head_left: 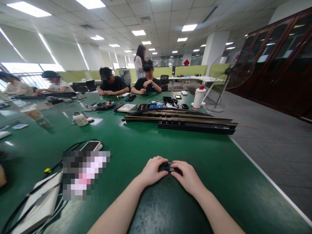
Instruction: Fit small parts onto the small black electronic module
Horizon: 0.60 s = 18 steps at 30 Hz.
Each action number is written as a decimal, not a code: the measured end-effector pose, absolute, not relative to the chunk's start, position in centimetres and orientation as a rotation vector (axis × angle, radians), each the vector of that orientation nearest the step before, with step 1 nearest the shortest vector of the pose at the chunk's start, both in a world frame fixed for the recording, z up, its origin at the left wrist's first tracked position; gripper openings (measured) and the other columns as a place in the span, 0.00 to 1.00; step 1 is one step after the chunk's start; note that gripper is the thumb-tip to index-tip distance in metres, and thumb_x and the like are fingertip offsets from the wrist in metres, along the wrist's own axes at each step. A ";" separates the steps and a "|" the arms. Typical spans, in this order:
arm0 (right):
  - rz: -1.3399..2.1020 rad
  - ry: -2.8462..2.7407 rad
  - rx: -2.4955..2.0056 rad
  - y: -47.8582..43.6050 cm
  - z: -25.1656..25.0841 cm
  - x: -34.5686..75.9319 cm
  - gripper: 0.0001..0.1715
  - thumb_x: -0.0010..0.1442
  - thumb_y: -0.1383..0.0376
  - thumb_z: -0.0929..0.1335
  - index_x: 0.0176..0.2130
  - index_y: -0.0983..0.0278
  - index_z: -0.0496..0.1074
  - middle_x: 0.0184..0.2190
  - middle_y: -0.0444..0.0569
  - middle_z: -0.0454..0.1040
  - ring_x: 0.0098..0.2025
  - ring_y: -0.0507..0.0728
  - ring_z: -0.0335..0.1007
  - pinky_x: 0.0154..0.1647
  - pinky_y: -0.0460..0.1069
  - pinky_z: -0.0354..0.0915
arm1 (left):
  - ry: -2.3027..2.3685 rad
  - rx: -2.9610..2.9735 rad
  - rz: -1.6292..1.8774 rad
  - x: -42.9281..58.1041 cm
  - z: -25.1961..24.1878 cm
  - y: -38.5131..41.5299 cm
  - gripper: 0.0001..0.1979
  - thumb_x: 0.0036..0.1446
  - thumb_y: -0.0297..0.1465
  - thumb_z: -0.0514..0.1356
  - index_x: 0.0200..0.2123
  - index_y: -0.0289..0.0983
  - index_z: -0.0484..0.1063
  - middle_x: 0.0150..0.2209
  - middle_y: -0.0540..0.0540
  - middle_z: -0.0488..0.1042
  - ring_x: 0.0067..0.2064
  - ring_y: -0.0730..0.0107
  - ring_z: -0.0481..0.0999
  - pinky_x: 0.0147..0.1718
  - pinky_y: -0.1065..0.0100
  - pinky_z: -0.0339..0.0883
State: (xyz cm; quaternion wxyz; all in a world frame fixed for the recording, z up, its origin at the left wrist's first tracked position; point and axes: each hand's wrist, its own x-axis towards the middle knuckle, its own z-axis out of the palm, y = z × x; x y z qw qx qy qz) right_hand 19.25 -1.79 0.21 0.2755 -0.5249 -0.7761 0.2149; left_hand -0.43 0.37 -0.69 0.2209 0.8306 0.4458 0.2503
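Note:
On the green table (126,143), right in front of me, lies a small black part (168,166) with a shiny grey middle; its exact kind I cannot make out. My left hand (155,170) grips its left end, thumb at the near side and fingers over the far side. The opposite end is pinched the same way by my right hand (186,174). My fingers cover much of the part, and both hands rest close together at table height.
Beyond my hands lie long black rails (197,126) with thin brass-coloured rods across them. A white bottle (199,99) with a red cap stands behind. Left are a white box (41,198), black cables, a power bank (92,146) and a small round jar (81,119). Several people sit opposite.

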 end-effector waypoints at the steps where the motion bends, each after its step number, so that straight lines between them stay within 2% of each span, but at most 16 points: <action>1: 0.599 -2.071 -1.405 -1.7 0.2 19.3 0.11 0.53 0.66 0.69 0.39 0.59 0.74 0.46 0.50 0.75 0.51 0.61 0.68 0.53 0.59 0.60 | 1.232 2.295 0.694 -0.4 -0.7 0.4 0.21 0.51 0.33 0.63 0.49 0.40 0.68 0.46 0.45 0.70 0.48 0.60 0.68 0.48 0.61 0.61; 9: 0.787 -1.877 -1.398 -1.7 0.2 19.8 0.24 0.49 0.68 0.69 0.47 0.61 0.70 0.47 0.50 0.74 0.51 0.59 0.68 0.55 0.56 0.60 | 1.237 2.277 0.694 -0.6 -0.7 0.3 0.23 0.53 0.31 0.60 0.53 0.40 0.65 0.48 0.44 0.69 0.50 0.59 0.67 0.50 0.58 0.61; 18: 0.779 -1.874 -1.394 -1.7 0.0 19.7 0.20 0.52 0.65 0.66 0.47 0.62 0.70 0.47 0.52 0.73 0.50 0.59 0.68 0.55 0.56 0.61 | 1.241 2.264 0.726 -0.4 -0.5 0.3 0.20 0.56 0.30 0.57 0.53 0.40 0.65 0.48 0.43 0.69 0.50 0.60 0.67 0.51 0.58 0.61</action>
